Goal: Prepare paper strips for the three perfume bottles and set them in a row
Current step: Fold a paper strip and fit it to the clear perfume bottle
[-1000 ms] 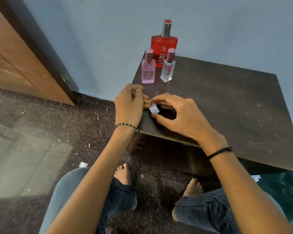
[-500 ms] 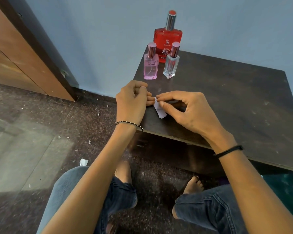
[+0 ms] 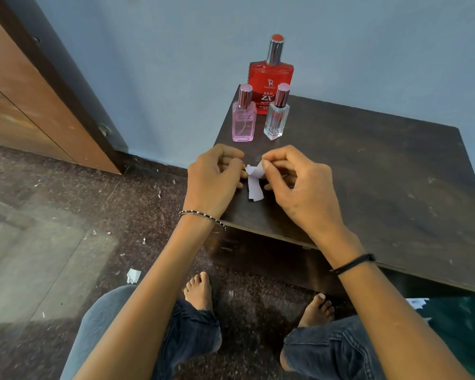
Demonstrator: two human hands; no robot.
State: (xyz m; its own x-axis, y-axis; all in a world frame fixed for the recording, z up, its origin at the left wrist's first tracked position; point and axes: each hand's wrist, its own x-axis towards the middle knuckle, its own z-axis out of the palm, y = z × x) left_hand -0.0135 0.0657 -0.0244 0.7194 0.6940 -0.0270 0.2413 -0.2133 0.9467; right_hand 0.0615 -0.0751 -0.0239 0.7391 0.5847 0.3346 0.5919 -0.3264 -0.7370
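Note:
Three perfume bottles stand at the far left corner of a dark wooden table (image 3: 381, 171): a large red bottle (image 3: 270, 80) at the back, a small pink bottle (image 3: 244, 122) front left and a small clear bottle (image 3: 276, 119) front right. Over the table's near left part, my left hand (image 3: 214, 182) and my right hand (image 3: 299, 185) both pinch the top of a small white paper piece (image 3: 254, 183). The paper hangs down between my fingers, and its upper end looks split into two parts.
The table's front edge is just below my wrists. A wooden door and dark frame (image 3: 52, 86) stand at left. Paper scraps, one larger piece (image 3: 133, 275), lie on the speckled floor. My knees and bare feet are under the table edge.
The paper went from a small folded bit between my fingertips to a longer piece hanging down. My hands have drawn slightly apart at its top.

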